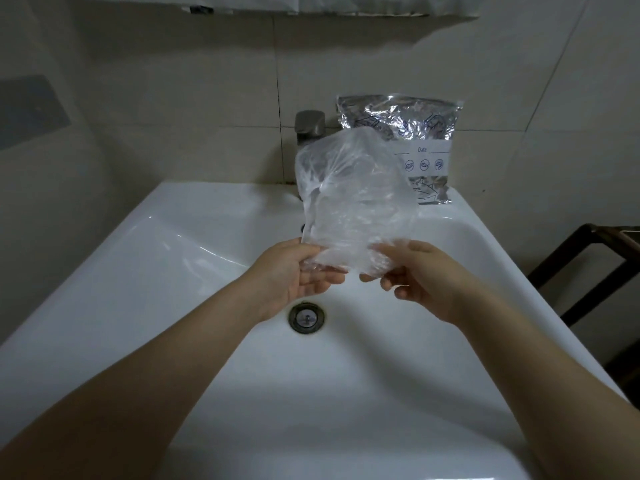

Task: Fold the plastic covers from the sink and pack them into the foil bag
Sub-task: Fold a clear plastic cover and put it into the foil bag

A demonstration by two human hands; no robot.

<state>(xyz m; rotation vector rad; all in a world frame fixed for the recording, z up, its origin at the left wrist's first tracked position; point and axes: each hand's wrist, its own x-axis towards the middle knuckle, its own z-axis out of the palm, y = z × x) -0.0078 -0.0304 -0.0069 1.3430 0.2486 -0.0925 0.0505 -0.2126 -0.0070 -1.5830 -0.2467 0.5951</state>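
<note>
Both hands up over the white sink (pixel 145 271), left hand (pixel 294 271) and right hand (pixel 420 277) pinching the clear plastic cover (pixel 349 209) by its lower edge, foil bag (pixel 415 123) upright at one o'clock beside the faucet (pixel 309 128), drain (pixel 307 317) below the hands

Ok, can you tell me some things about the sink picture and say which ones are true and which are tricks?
1. Both hands hold the plastic cover. True: the left hand and the right hand pinch its bottom edge.
2. The foil bag lies in the sink basin. False: it stands at the back rim, against the wall.
3. Water runs from the tap. False: no water is visible.
4. The drain is below the hands. True.
</note>
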